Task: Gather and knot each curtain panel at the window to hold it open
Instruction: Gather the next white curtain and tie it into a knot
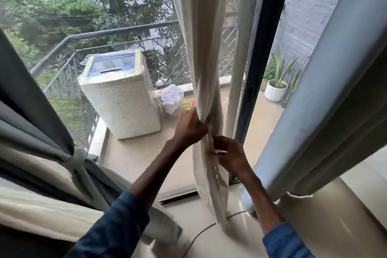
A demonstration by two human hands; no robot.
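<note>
At 9 o'clock the dark grey heavy curtain panel (73, 159) is gathered and tied, with the knot low by the sill, so that one looks done. Through the glass, at 10 o'clock from your hands, a white top-load washing machine (119, 94) stands on the balcony and is not part of the job. Step in hand: bunching the cream thin curtain panel (199, 37), which hangs dead centre from 12 o'clock down to the sill at 6. Your left hand (189, 126) reaches up and forward, forearm angled toward 1 o'clock, blue sleeve at mid-forearm. Its fingers are curled tight round the bunched folds, squeezing them into a neck. Your right hand (228, 153) sits just below, at 5 o'clock from the left, wrist bent inward. Thumb and fingers pinch a fold on the panel's right edge, but blur hides the exact finger placement. No loop or knot shows in the cream panel yet. Next move, my read: pull all the loose width into one rope, then wrap the tail round and feed it through. That needs slack below the grip. The tail reaches the sill near a thin dark cable (201, 234), so mind a snag. At 3 o'clock the pale grey-blue heavy curtain panel (326, 100) hangs loose and untied, and it likely comes after.
</note>
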